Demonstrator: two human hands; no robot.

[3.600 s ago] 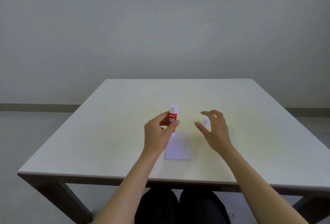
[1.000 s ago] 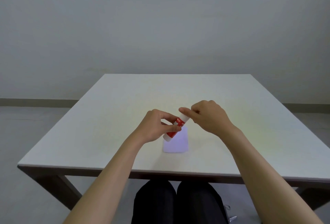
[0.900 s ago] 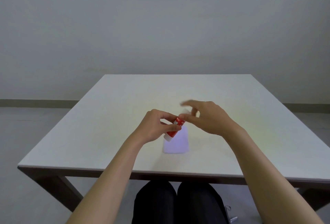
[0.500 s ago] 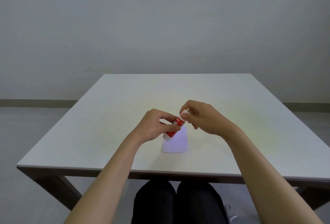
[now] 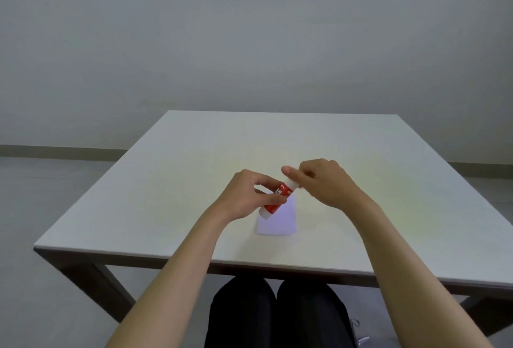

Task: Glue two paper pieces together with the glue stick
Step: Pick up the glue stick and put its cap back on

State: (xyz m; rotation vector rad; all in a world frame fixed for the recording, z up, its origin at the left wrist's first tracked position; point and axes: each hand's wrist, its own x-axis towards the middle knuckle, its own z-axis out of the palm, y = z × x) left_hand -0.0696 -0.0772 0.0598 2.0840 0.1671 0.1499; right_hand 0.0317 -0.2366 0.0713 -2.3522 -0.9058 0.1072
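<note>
A red glue stick (image 5: 278, 197) with white ends is tilted in the air above a white paper piece (image 5: 280, 221) that lies flat on the table. My left hand (image 5: 247, 197) grips the red body of the glue stick. My right hand (image 5: 319, 181) pinches the white upper end of the same stick between thumb and fingers. Whether that end is a cap or the turning base I cannot tell. Only one paper piece is visible; a second one may lie under it or be hidden.
The pale table (image 5: 166, 181) stretches wide to the left, right and back of the paper. Its front edge (image 5: 277, 264) runs just above my knees. A grey wall stands behind.
My right hand came to the glue stick's upper end and has been working at it with small finger shifts. The stick went from upright to tilted. My left hand has stayed put.
</note>
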